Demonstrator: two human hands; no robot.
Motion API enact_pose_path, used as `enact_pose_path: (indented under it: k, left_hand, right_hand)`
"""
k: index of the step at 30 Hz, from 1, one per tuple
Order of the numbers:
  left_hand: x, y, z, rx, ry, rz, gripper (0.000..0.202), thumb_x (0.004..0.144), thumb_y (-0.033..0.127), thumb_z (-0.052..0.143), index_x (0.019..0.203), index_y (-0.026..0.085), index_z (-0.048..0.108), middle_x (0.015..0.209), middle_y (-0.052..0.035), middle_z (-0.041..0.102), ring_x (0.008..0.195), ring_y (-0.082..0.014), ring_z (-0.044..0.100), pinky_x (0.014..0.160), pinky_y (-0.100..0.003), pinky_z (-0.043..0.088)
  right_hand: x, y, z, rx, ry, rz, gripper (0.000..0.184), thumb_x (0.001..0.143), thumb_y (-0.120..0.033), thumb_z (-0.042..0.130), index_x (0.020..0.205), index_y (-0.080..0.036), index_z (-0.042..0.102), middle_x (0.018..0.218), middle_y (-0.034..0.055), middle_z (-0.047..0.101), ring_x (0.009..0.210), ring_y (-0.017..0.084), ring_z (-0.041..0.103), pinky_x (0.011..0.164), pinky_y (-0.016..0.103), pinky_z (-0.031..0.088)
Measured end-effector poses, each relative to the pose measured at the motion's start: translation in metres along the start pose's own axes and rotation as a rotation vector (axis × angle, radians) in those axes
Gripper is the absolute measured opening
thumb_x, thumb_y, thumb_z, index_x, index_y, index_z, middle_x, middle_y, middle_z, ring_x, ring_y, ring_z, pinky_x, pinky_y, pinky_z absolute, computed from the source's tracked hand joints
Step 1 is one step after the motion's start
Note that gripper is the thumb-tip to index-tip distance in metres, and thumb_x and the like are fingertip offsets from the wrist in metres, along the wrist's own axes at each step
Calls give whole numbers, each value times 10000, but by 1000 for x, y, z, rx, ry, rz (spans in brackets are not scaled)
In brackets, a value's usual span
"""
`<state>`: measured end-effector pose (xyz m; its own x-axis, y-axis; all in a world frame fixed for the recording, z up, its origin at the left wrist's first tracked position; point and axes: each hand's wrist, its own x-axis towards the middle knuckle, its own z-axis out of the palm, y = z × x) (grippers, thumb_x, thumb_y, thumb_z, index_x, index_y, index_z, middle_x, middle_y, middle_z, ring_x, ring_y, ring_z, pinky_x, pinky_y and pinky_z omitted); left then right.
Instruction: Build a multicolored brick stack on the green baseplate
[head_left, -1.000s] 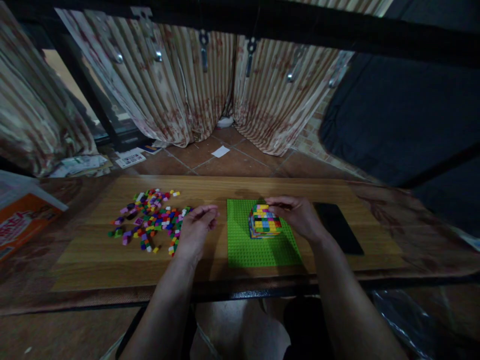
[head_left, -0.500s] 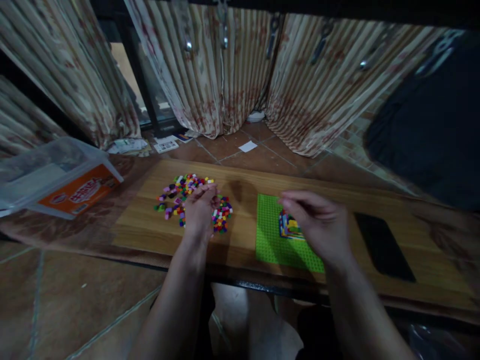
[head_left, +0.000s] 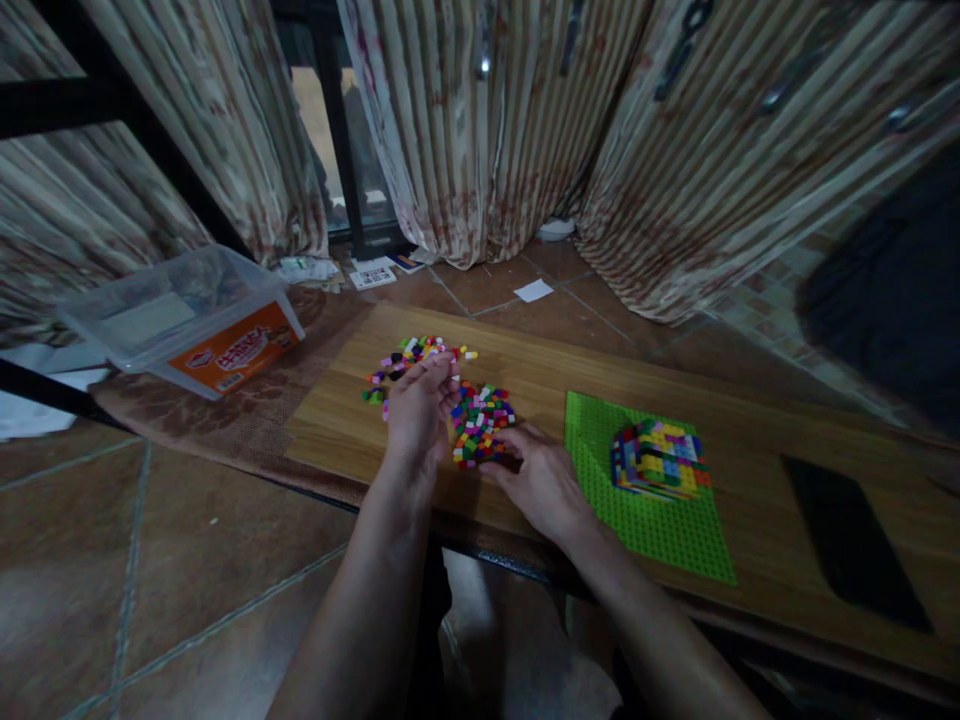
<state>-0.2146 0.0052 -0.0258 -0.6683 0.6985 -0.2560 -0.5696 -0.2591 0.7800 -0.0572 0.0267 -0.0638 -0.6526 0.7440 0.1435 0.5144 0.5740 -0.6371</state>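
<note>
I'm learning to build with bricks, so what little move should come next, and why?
I'd say the right hand should pinch one of the loose bricks. Its fingers look parted right by the edge of that pile, while the brick block on the green baseplate stands farther off.

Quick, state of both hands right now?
Left hand: fingers curled above the loose bricks; can't tell if it holds one.
Right hand: open, thumb and fingers apart beside them.
</note>
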Motion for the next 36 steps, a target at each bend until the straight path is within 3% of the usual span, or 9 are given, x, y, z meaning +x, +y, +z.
enact_pose_path:
  k: [7, 12, 17, 21, 23, 26, 29, 36]
  left_hand:
    - [-4, 3, 0, -33, -17, -11, 145, 676, 176, 699, 810, 122, 681, 696, 1, 643, 523, -42, 530, 525, -167, 422]
    - [-6, 4, 1, -3, -17, -41, 142, 680, 177, 706, 811, 127, 682, 706, 3, 644, 516, -41, 523, 524, -172, 418]
    - [-5, 2, 2, 16, -37, -59, 138, 681, 169, 699, 810, 122, 687, 690, 1, 644, 526, -48, 530, 532, -173, 419]
    - [-10, -7, 9, 72, -60, -89, 160, 667, 188, 728, 812, 132, 686, 691, -3, 652, 565, -68, 559, 561, -185, 430]
    - [-16, -15, 15, 88, -99, -151, 159, 677, 216, 744, 797, 134, 681, 718, -17, 663, 611, -83, 586, 605, -199, 450]
    - [-29, -29, 28, 12, -236, -362, 185, 758, 316, 704, 771, 134, 671, 766, -44, 673, 679, -109, 612, 667, -227, 477]
    - [-40, -41, 40, -132, -374, -556, 241, 834, 370, 622, 750, 147, 659, 803, -54, 679, 753, -137, 629, 737, -247, 492]
    - [-44, -51, 48, -164, -388, -626, 221, 864, 317, 574, 850, 130, 690, 856, -88, 688, 802, -149, 639, 789, -256, 510]
  right_hand:
    - [2, -2, 9, -55, 44, -1, 360, 791, -255, 677, 1142, -211, 609, 1086, 89, 621, 948, 249, 634, 827, 385, 517]
    - [5, 0, 8, -36, 61, -81, 199, 864, -162, 536, 1001, -223, 666, 1017, 70, 641, 944, 221, 636, 855, 359, 504]
    - [4, 5, 5, -63, 89, -98, 185, 856, -152, 522, 921, -229, 676, 926, 49, 644, 871, 201, 634, 804, 329, 497]
    - [3, 4, -10, 7, 160, -38, 138, 855, -196, 543, 861, -226, 677, 851, 37, 635, 749, 172, 622, 702, 297, 492]
    - [3, 0, -24, 108, 232, -25, 110, 849, -230, 572, 884, -228, 676, 842, 31, 638, 720, 159, 619, 668, 283, 498]
    - [2, -6, -45, 230, 326, -57, 152, 835, -245, 606, 973, -241, 670, 905, 30, 659, 793, 164, 637, 702, 287, 523]
    - [0, -7, -60, 229, 321, -90, 244, 821, -189, 607, 1050, -254, 659, 986, 33, 666, 862, 166, 639, 762, 304, 535]
    - [-8, 10, -77, 224, 293, -59, 315, 812, -133, 575, 1081, -267, 669, 1061, 35, 663, 899, 168, 652, 809, 332, 553]
